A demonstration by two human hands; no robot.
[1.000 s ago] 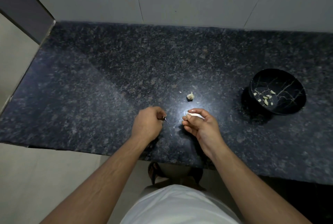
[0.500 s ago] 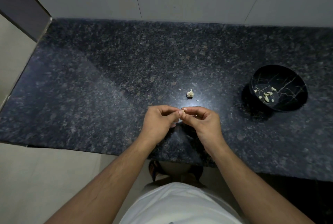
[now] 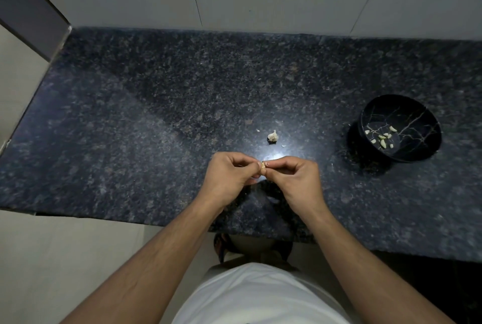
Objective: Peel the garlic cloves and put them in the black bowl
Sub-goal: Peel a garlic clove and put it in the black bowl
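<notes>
Head view: left hand point(image 3: 229, 177) and right hand point(image 3: 294, 180) pinch one papery garlic clove point(image 3: 263, 166) over speckled granite point(image 3: 130, 141).

No writing, label, brand, number or sign could be read anywhere in the view.
</notes>
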